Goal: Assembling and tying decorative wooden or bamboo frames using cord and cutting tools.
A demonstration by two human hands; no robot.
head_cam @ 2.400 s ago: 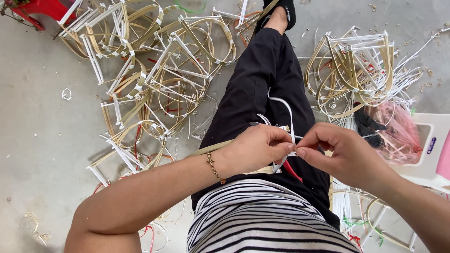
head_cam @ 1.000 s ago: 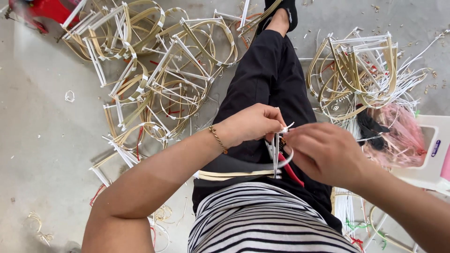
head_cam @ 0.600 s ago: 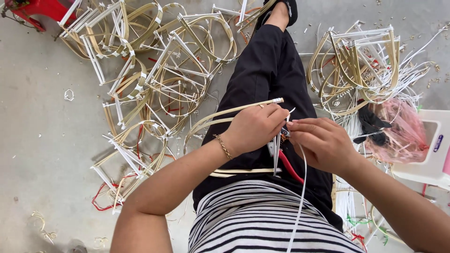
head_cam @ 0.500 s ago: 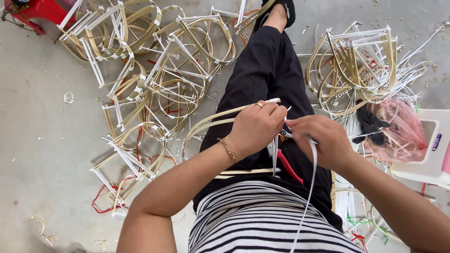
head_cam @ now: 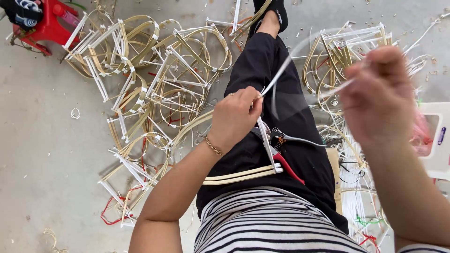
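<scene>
left hand [head_cam: 234,117] fingers closed, pinching white strip [head_cam: 286,68] against bamboo frame [head_cam: 243,174] on lap, to keep the wrap in place | right hand [head_cam: 377,93] raised, blurred, fingers closed on same strip, pulling it tight | red-handled cutters [head_cam: 283,147] resting on thigh, near for use

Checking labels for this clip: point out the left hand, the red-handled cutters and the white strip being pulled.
left hand [head_cam: 233,119], head view, back of the hand.
cutters [head_cam: 287,167], head view, red handle on the lap.
white strip [head_cam: 286,70], head view, mid-length between the hands.
</scene>
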